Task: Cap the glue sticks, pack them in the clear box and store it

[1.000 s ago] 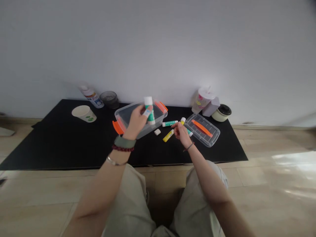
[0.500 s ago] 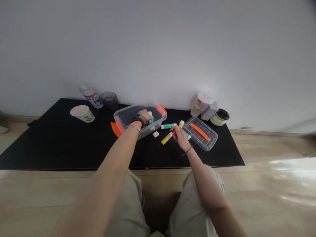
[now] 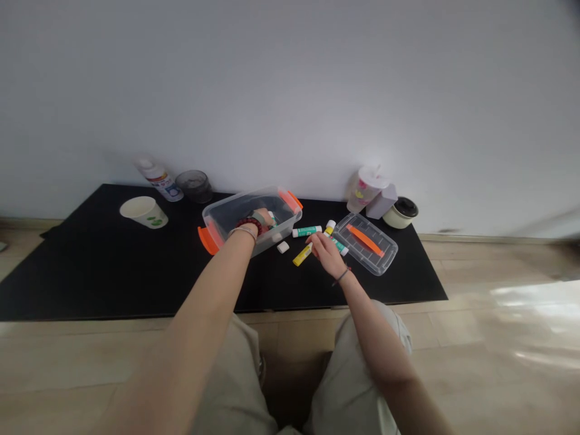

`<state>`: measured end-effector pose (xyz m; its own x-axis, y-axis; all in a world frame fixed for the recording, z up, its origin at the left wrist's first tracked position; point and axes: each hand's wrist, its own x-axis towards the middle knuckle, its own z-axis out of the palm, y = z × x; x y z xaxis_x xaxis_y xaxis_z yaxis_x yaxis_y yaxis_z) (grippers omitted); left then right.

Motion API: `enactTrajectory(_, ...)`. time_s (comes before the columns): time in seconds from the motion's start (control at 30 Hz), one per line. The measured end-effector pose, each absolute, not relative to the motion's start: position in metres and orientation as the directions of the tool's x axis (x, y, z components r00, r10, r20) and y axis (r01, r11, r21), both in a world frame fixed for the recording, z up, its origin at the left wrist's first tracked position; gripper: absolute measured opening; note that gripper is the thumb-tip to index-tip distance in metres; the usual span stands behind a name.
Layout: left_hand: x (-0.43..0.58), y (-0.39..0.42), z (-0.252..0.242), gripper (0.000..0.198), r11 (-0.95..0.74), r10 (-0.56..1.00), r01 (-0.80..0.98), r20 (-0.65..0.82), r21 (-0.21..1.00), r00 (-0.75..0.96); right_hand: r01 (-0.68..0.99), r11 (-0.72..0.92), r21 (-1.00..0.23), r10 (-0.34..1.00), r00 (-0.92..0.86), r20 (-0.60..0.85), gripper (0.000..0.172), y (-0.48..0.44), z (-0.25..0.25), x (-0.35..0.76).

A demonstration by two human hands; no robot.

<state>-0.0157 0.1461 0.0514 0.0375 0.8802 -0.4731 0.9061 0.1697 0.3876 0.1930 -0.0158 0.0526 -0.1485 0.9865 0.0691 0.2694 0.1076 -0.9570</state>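
Two hands, well apart, over loose glue sticks

Far left on the black mat [image 3: 90,272] stands a white paper cup [image 3: 144,212] with a green print, then a spray bottle [image 3: 159,180] lying against the wall side and a dark glass tumbler [image 3: 194,186]. Next comes the clear plastic box [image 3: 240,205] with orange handles, and the left hand [image 3: 263,220] is down inside it, beside a green-labelled glue stick [image 3: 272,216]; whether it grips anything is hidden by the wrist and the box wall. A beaded bracelet [image 3: 249,225] and a metal bangle [image 3: 242,231] sit on that wrist.

Just outside the box lies a small white block [image 3: 283,246] (perhaps an eraser), near a green-banded glue stick [image 3: 307,231] and a yellow glue stick [image 3: 302,255]. The right hand [image 3: 327,254] hangs low over two more sticks — one yellow-capped [image 3: 330,227], one green-banded [image 3: 339,246] — and I cannot tell whether it is holding either.

Further right rests the box's clear lid [image 3: 386,261] with its orange strip, then a plastic cup [image 3: 365,190], a lilac carton [image 3: 381,201] and a cream pot [image 3: 400,212]. No brand or writing can be read on any of them.
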Motion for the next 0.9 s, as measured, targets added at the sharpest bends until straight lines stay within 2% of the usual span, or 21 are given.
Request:
enactTrajectory(0.13,-0.015,0.142,0.054,0.008,0.203,0.830,0.864,-0.550,0.460,0.098,0.310,0.103,-0.945,0.986,-0.156,0.056,0.048,-0.015,0.051,0.194)
enactTrajectory(0.23,-0.013,0.140,0.055,0.003,0.119,0.826,0.862,-0.531,0.493,0.189,0.328,0.102,-0.939,0.986,-0.159,0.052,0.048,-0.014,0.048,0.194)
enactTrajectory(0.43,-0.010,0.132,0.070,0.009,-0.023,0.843,0.893,-0.472,0.449,0.259,0.424,0.146,-0.894,0.984,-0.152,0.088,0.040,-0.013,0.048,0.197)
enactTrajectory(0.57,-0.004,0.105,0.106,0.016,-0.184,0.952,0.928,-0.178,0.323,0.251,0.675,0.126,-0.727,0.992,-0.093,0.086,0.030,-0.011,0.055,0.207)
enactTrajectory(0.63,0.000,0.077,0.122,0.022,-0.219,0.966,0.917,-0.057,0.333,0.252,0.817,0.074,-0.571,0.997,-0.075,0.021,0.026,-0.010,0.057,0.211)
enactTrajectory(0.7,0.004,0.043,0.128,0.023,-0.313,0.949,0.849,0.111,0.426,0.294,0.908,0.047,-0.417,0.995,-0.080,-0.062,0.025,-0.010,0.058,0.212)
enactTrajectory(0.8,0.007,-0.003,0.115,0.018,-0.358,0.928,0.774,0.108,0.521,0.356,0.946,0.077,-0.314,0.976,-0.136,-0.172,0.030,-0.012,0.054,0.208)
enactTrajectory(0.9,0.006,-0.026,0.084,0.017,-0.334,0.909,0.788,-0.044,0.518,0.415,0.931,0.149,-0.333,0.940,-0.238,-0.244,0.040,-0.014,0.046,0.199)
